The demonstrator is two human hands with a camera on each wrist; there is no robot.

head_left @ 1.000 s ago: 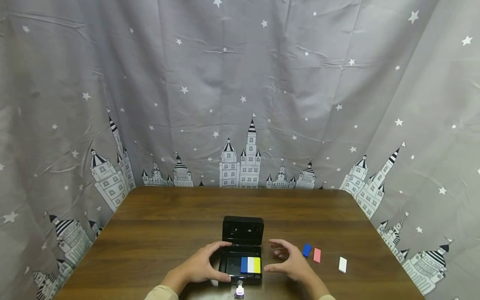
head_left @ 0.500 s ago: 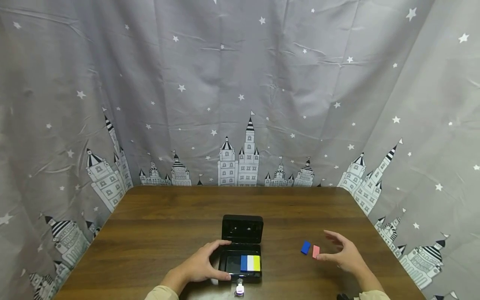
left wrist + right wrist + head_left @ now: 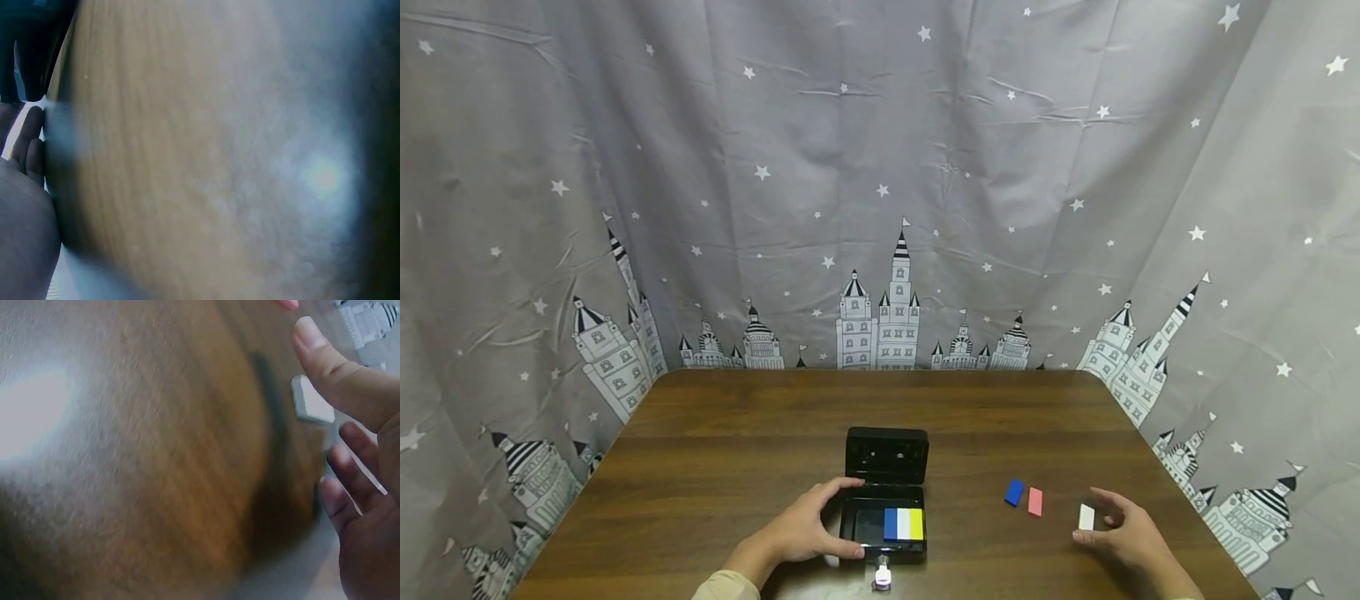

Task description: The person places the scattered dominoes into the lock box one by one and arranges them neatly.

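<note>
A black cash-box-like case [image 3: 887,550] with its lid [image 3: 887,456] raised stands at the front middle of the table. Inside, at the right, lie a blue block [image 3: 890,524], a white block [image 3: 903,524] and a yellow block [image 3: 916,524] side by side. My left hand [image 3: 808,527] holds the case by its left side, thumb at the front corner and index finger by the hinge. At the right, my right hand [image 3: 1123,533] spreads thumb and fingers around a loose white block [image 3: 1086,517] on the table. In the right wrist view that white block [image 3: 312,403] shows between thumb and fingers.
A loose blue block [image 3: 1014,492] and a pink block [image 3: 1035,502] lie between the case and my right hand. A small shiny piece [image 3: 882,575] sits at the case's front. Behind the wooden table [image 3: 760,417] hangs a grey curtain [image 3: 805,208].
My right hand has moved right, from beside the case past the blue and pink blocks to the loose white block. The left hand stays at the case.
</note>
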